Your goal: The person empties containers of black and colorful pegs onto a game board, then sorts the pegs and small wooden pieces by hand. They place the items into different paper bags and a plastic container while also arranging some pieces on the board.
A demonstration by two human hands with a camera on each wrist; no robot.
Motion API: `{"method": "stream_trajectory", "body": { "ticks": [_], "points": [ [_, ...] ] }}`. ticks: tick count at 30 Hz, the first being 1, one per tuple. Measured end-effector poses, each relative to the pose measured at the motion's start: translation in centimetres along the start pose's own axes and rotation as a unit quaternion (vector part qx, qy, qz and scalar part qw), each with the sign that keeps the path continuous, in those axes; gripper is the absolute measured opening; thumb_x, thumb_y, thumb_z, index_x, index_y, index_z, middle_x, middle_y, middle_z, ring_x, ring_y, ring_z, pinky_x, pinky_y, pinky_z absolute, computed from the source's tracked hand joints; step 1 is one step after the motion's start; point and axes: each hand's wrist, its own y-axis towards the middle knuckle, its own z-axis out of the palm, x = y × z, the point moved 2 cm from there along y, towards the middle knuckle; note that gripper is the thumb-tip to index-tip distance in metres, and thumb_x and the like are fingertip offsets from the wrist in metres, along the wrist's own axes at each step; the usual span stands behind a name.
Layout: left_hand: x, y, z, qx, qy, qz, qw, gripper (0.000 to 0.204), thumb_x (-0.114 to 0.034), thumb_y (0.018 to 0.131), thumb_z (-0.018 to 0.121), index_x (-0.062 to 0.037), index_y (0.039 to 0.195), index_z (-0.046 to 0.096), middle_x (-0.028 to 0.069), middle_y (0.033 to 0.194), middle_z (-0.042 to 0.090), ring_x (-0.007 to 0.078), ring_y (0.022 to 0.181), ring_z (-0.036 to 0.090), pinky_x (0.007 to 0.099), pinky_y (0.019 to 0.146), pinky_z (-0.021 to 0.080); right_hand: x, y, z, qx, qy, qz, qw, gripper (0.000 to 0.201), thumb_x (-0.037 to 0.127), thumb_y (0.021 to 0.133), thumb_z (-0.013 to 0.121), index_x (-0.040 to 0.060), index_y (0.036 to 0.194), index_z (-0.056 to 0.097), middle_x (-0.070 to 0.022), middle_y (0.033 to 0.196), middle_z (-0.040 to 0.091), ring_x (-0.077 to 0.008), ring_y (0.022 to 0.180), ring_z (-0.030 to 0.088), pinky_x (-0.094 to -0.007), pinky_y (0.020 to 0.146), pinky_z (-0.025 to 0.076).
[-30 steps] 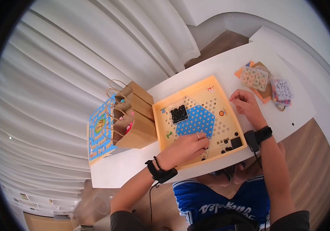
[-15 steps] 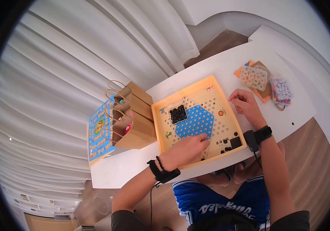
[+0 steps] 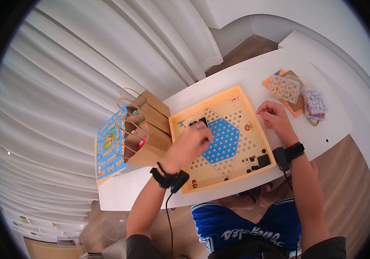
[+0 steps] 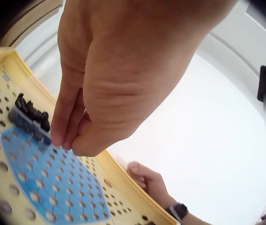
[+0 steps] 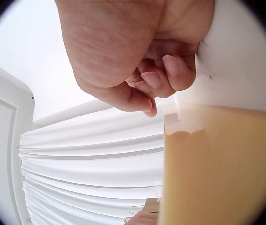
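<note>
Above the wooden game board is my left hand, partly covering the clear box of black pieces. In the left wrist view the left hand's fingers point down close to the thumb, with no piece visible between them, beside the box of black pieces and over the blue hexagon. Just off the board's right edge, my right hand hangs idle; its fingers are loosely curled and hold nothing in the right wrist view, where the hand is beside the board's wall.
Several black pieces lie around a dark square in the board's near right corner. Brown paper bags and a blue printed board stand at left. Clear boxes of discs and white beads sit at the right.
My left hand has moved from the board's near part up and left to the box of black pieces, uncovering the near holes. The right hand has stayed beside the board.
</note>
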Motion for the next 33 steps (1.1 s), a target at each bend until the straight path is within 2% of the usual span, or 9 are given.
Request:
{"method": "stream_trajectory", "body": {
  "ticks": [3, 8, 11, 13, 21, 25, 29, 31, 33],
  "points": [
    [1.3, 0.7, -1.9, -0.059, -0.091, -0.103, 0.989, 0.012, 0.002, 0.086, 0.074, 0.0003, 0.098, 0.071, 0.0107, 0.094, 0.065, 0.0186, 0.08, 0.069, 0.0311, 0.073, 0.055, -0.2, 0.0, 0.0, -0.005, -0.014, -0.009, 1.0, 0.006, 0.006, 0.095, 0.062, 0.0035, 0.091, 0.066, 0.0067, 0.065, 0.048, -0.0017, 0.054, 0.039, -0.0212, 0.05, 0.027],
    [2.8, -0.8, -1.7, -0.067, -0.068, -0.095, 0.991, 0.012, -0.001, 0.09, 0.073, 0.0023, 0.101, 0.071, 0.0075, 0.09, 0.067, 0.0156, 0.079, 0.067, 0.0274, 0.072, 0.053, -0.3, 0.1, -0.2, -0.003, 0.003, 0.0, 1.0, 0.006, 0.006, 0.095, 0.061, 0.0028, 0.092, 0.066, 0.0069, 0.066, 0.047, -0.0013, 0.054, 0.038, -0.0211, 0.05, 0.026],
    [4.2, -3.2, -0.6, -0.129, -0.167, -0.107, 0.972, 0.007, -0.004, 0.094, 0.071, 0.0016, 0.097, 0.069, 0.0073, 0.089, 0.065, 0.0125, 0.08, 0.065, 0.0244, 0.07, 0.051, -0.5, 0.2, -0.1, -0.006, -0.006, -0.005, 1.0, 0.007, 0.006, 0.096, 0.06, 0.0019, 0.093, 0.066, 0.0071, 0.066, 0.047, -0.0012, 0.053, 0.037, -0.0211, 0.049, 0.025],
    [5.6, -4.4, 0.5, -0.145, -0.327, -0.119, 0.926, 0.006, -0.004, 0.099, 0.067, 0.0016, 0.096, 0.068, 0.002, 0.089, 0.066, 0.007, 0.084, 0.062, 0.0234, 0.072, 0.05, -0.2, 0.1, -0.2, -0.003, 0.0, -0.007, 1.0, 0.007, 0.005, 0.096, 0.06, 0.001, 0.094, 0.065, 0.0071, 0.067, 0.047, -0.0012, 0.053, 0.037, -0.0211, 0.049, 0.025],
    [7.2, -5.6, 1.8, -0.155, -0.474, -0.074, 0.863, 0.013, -0.009, 0.102, 0.064, -0.0004, 0.094, 0.069, -0.0031, 0.087, 0.066, 0.0019, 0.08, 0.056, 0.0204, 0.069, 0.043, -0.2, 0.2, 0.0, -0.007, -0.034, -0.001, 0.999, 0.006, 0.004, 0.095, 0.059, 0.0003, 0.095, 0.065, 0.0047, 0.066, 0.048, -0.0036, 0.055, 0.039, -0.0222, 0.051, 0.028],
    [7.2, -6.4, 1.5, -0.174, -0.455, -0.026, 0.873, 0.015, -0.008, 0.1, 0.066, 0.0011, 0.089, 0.068, -0.0013, 0.081, 0.065, 0.0028, 0.074, 0.055, 0.021, 0.064, 0.043, 1.2, -0.3, -0.1, 0.015, -0.12, 0.03, 0.992, 0.006, 0.002, 0.094, 0.06, 0.0005, 0.094, 0.066, 0.003, 0.073, 0.054, -0.0052, 0.059, 0.045, -0.0224, 0.054, 0.033],
    [7.0, -6.6, 1.2, -0.162, -0.431, -0.019, 0.888, 0.014, -0.006, 0.097, 0.068, 0.0011, 0.086, 0.066, -0.0012, 0.071, 0.06, 0.0032, 0.063, 0.049, 0.0221, 0.056, 0.038, 5.7, -2.4, 3.8, 0.106, -0.344, -0.039, 0.932, 0.011, -0.003, 0.092, 0.062, 0.0007, 0.099, 0.069, -0.0001, 0.087, 0.065, -0.0104, 0.075, 0.06, -0.0264, 0.066, 0.047],
    [7.3, -6.6, 1.4, -0.164, -0.441, -0.023, 0.882, 0.013, -0.006, 0.096, 0.069, 0.0009, 0.085, 0.066, -0.0014, 0.07, 0.059, 0.0031, 0.062, 0.048, 0.0223, 0.055, 0.037, 8.5, -3.8, 8.1, 0.23, -0.534, -0.005, 0.814, 0.012, -0.001, 0.091, 0.065, 0.0026, 0.101, 0.07, -0.0068, 0.088, 0.068, -0.0192, 0.074, 0.065, -0.0306, 0.068, 0.052],
    [7.4, -6.5, 1.5, -0.161, -0.445, -0.022, 0.881, 0.013, -0.006, 0.095, 0.07, 0.0007, 0.085, 0.066, -0.0017, 0.069, 0.059, 0.003, 0.061, 0.047, 0.0224, 0.055, 0.036, 8.4, -4.7, 9.5, 0.284, -0.556, 0.016, 0.781, 0.013, 0.001, 0.091, 0.067, 0.0035, 0.103, 0.071, -0.0085, 0.09, 0.069, -0.0223, 0.075, 0.067, -0.0333, 0.068, 0.053]
  ]
}}
